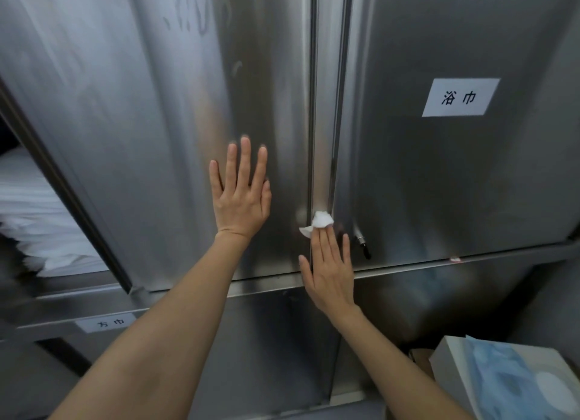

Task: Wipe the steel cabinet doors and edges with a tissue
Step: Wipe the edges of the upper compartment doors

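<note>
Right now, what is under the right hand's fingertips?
A crumpled white tissue, pressed by the right hand against the seam between the two steel cabinet doors. The steel directly beneath the tissue is covered.

"浴巾" label (460, 97), perhaps "方巾" tag (106, 323)

Brushed steel doors (175, 105), paper tissue (321, 220)

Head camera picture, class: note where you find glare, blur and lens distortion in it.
Head view: soft glare streaks run down the left steel door; the white stack at the far left is smeared by blur; the door seam and the shelf edge bow, a wide-angle effect; the left hand and the tissue look fairly sharp.
</note>
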